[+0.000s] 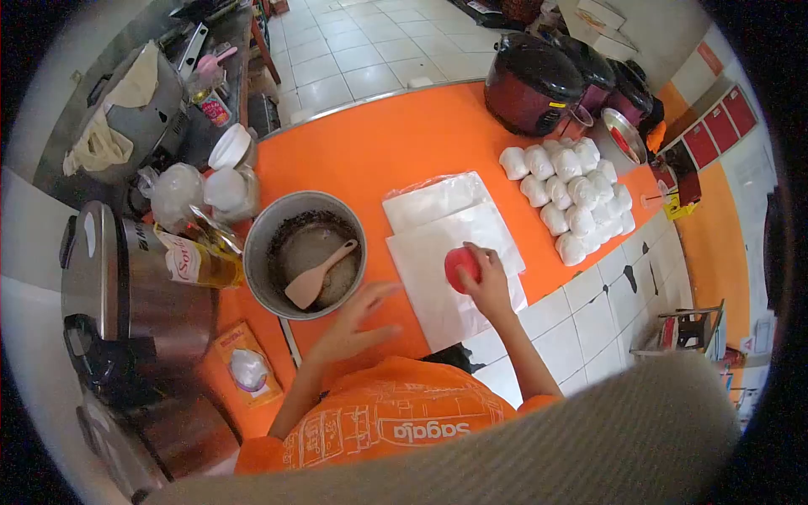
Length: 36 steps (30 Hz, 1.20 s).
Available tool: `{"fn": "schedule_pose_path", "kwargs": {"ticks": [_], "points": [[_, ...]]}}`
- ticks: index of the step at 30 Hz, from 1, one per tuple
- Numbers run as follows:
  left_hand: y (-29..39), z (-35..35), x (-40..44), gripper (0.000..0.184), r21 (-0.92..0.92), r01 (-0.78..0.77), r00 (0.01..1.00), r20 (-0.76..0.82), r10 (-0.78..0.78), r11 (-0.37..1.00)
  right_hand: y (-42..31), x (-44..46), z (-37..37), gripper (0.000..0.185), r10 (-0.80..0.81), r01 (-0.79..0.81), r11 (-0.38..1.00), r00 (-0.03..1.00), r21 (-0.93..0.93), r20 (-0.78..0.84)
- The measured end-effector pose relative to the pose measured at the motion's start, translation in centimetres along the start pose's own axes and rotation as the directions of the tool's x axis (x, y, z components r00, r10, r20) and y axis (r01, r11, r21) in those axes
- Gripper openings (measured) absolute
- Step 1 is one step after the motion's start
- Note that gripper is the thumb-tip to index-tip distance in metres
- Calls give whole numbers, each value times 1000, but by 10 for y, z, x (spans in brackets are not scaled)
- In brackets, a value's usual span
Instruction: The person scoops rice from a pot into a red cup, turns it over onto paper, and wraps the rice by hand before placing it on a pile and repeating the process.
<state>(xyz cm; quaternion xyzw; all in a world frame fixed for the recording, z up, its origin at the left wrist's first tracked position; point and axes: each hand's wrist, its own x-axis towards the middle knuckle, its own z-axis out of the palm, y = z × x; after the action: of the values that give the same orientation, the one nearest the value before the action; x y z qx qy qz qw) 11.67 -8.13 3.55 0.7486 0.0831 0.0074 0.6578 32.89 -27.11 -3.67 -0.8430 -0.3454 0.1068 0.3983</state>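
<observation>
My right hand (488, 282) has its fingers curled round a small red round bowl or cup (460, 271), held over the sheets of white wrapping paper (425, 295). Whether anything is inside it, I cannot tell. Somewhat blurred, my left hand (362, 321) hovers between the paper and a grey pot (362, 223), fingers apart and holding nothing. Dark residue coats the pot's inner wall, and a pinkish-beige rice paddle (311, 282) rests inside. A second stack of white sheets (446, 200) lies behind the front ones.
White wrapped bundles (581, 194) are piled at the right edge of the orange table (362, 126). Behind them stand dark red rice cookers (532, 84) and a metal bowl (619, 139). An oil pouch (198, 261) and a large steel cooker (139, 295) are at left.
</observation>
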Motion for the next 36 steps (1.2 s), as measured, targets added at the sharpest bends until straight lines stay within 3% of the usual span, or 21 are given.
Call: {"fn": "schedule_pose_path", "kwargs": {"ticks": [1,4,6,8,10,11,13,17,20,23,26,29,32,36], "points": [[-18,14,12,64,86,-16,1000,0,16,996,5,-3,1,48,-89,85,928,996,-362,6],[-64,60,43,57,181,-33,996,-78,48,983,44,-10,20,52,-215,218,832,974,-511,66],[-90,86,60,61,362,-50,983,-148,111,931,29,-2,5,52,-153,193,854,981,-484,121],[-113,103,73,68,679,-67,960,-155,232,731,21,15,2,53,-161,200,879,979,-433,127],[-128,112,81,76,789,53,965,-198,173,612,22,33,10,53,-246,260,896,966,-360,85],[-134,118,84,80,831,118,963,-230,142,543,26,35,17,52,-267,293,861,956,-415,121],[-142,116,84,84,804,115,965,-229,127,583,32,38,34,50,-314,372,780,928,-502,201],[-141,113,83,89,778,140,966,-243,88,612,36,35,37,49,-355,466,735,883,-492,306],[-142,115,83,91,804,144,960,-255,115,578,41,39,33,48,-413,505,758,862,-413,295],[-139,114,84,91,796,177,967,-251,50,579,47,49,28,47,-455,530,830,823,-173,339],[-131,116,85,91,751,178,962,-268,46,636,42,62,9,54,-429,444,896,859,11,280],[-99,126,80,86,803,280,931,-361,55,526,35,42,-22,64,-380,571,777,763,-267,523],[-96,141,66,76,757,284,872,-459,171,588,51,46,-16,67,-311,589,763,696,-267,647],[-97,167,48,51,706,216,825,-501,260,675,37,52,-29,72,-302,627,726,659,-281,689]]}}
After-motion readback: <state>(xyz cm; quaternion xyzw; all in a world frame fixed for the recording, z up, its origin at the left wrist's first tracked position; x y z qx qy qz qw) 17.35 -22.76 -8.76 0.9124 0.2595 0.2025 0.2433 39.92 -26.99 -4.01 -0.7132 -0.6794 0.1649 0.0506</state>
